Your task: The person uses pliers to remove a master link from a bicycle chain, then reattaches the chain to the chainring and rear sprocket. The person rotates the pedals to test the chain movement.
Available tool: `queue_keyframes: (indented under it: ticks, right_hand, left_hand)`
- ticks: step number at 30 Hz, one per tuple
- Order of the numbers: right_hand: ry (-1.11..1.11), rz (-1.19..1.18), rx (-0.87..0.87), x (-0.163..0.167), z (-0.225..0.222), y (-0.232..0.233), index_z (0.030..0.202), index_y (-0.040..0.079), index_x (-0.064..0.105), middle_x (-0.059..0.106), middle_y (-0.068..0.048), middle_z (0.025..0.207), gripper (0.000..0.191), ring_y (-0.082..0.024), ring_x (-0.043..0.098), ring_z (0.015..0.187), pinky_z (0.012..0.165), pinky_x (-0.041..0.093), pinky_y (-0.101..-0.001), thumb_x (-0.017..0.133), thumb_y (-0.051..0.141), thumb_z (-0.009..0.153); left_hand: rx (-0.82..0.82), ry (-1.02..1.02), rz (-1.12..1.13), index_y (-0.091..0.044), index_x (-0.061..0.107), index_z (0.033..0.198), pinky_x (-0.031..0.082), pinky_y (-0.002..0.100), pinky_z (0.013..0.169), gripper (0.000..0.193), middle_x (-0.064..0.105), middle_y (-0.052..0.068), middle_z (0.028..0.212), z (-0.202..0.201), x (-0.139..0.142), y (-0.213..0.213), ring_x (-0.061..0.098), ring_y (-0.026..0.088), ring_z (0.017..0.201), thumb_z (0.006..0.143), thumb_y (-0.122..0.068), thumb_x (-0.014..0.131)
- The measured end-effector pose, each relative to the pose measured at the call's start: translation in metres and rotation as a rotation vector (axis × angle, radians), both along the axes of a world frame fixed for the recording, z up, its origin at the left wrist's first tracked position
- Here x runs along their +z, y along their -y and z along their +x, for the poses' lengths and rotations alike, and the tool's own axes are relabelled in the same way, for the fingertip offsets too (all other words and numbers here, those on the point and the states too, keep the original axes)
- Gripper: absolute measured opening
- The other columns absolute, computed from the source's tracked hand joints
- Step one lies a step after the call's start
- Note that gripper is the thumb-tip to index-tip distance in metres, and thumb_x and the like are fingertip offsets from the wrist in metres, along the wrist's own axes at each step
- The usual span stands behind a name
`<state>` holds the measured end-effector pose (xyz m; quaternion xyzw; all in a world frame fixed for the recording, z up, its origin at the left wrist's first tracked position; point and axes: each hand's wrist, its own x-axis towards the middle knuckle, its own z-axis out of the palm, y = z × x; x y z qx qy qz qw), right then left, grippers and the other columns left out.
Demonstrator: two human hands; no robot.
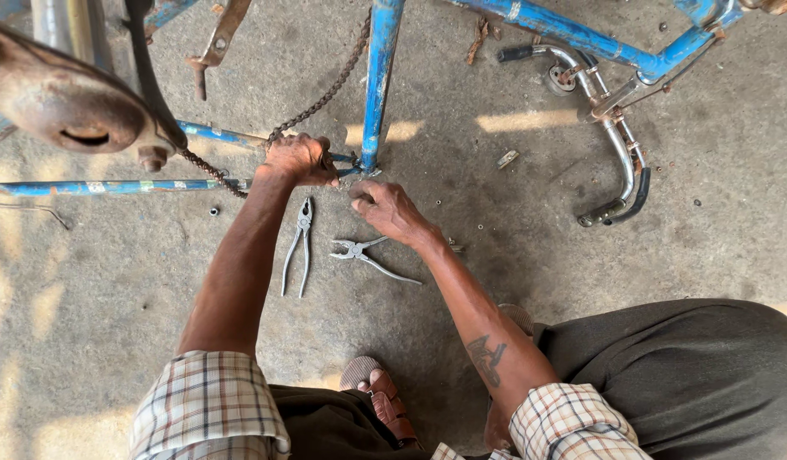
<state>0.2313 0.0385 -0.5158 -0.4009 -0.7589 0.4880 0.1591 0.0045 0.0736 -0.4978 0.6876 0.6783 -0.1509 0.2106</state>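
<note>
While the left hand [301, 159] is closed around the blue frame [378, 85] where the stays meet it, right by the rusty chain [318, 100], the right hand [389, 209] sits just beside it at the frame's foot, fingers curled; can't tell if it holds anything. Two pliers [298, 247] [365, 255] lie on the concrete floor [530, 255] below both hands, jaws pointing up. Handlebar [611, 145] lies well apart, right.
</note>
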Motion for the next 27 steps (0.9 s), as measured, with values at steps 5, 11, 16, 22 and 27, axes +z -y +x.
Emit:
queue_keyframes:
  ticks: [5,11,16,22,27]
  right_hand:
    - [-0.062,-0.043,-0.042,0.020,-0.004,-0.006,0.116,0.003,0.070,0.075,-0.013,0.090,0.025,-0.018,0.073,0.082,0.073,0.057,-0.0357,0.066,0.017,0.097]
    - [-0.749,-0.038,-0.328,0.061,0.001,-0.040,0.111,0.001,0.073,0.076,-0.009,0.097,0.015,-0.015,0.073,0.080,0.069,0.062,-0.0297,0.067,0.003,0.098]
    - [-1.170,0.235,-0.658,0.132,0.037,-0.094,0.104,0.005,0.069,0.073,-0.009,0.096,0.012,-0.016,0.072,0.085,0.064,0.059,-0.0309,0.067,-0.004,0.096]
    - [-1.078,0.495,-0.556,0.208,0.030,-0.123,0.117,-0.003,0.070,0.069,-0.005,0.102,0.013,-0.008,0.055,0.084,0.076,0.046,-0.0223,0.068,-0.007,0.104]
    - [-0.803,0.476,-0.285,0.246,0.021,-0.125,0.123,-0.001,0.067,0.069,-0.003,0.111,0.022,-0.012,0.059,0.099,0.092,0.051,-0.0273,0.068,0.002,0.102]
  left_hand:
    - [0.039,0.041,-0.032,-0.016,0.063,0.127,0.058,0.046,0.093,0.058,0.072,0.013,0.111,0.008,0.008,0.003,0.070,0.029,0.103,0.082,-0.048,0.080]
    - [-0.132,0.274,0.304,-0.017,0.055,0.148,0.060,0.047,0.072,0.059,0.075,0.019,0.092,0.036,0.059,0.030,0.073,0.034,0.084,0.092,-0.032,0.066]
    - [-0.059,0.781,0.461,-0.010,0.078,0.113,0.067,0.042,0.077,0.046,0.083,0.012,0.103,0.006,0.187,0.113,0.081,0.023,0.085,0.088,-0.049,0.072]
    - [0.147,0.598,1.111,-0.011,0.048,0.147,0.042,0.056,0.126,0.088,0.051,0.022,0.146,-0.021,0.288,0.129,0.048,0.032,0.144,0.085,-0.066,0.078]
    - [0.082,0.281,0.962,0.000,0.027,0.158,0.020,0.057,0.122,0.120,0.033,0.029,0.160,-0.009,0.314,0.076,0.027,0.044,0.150,0.074,-0.071,0.076]
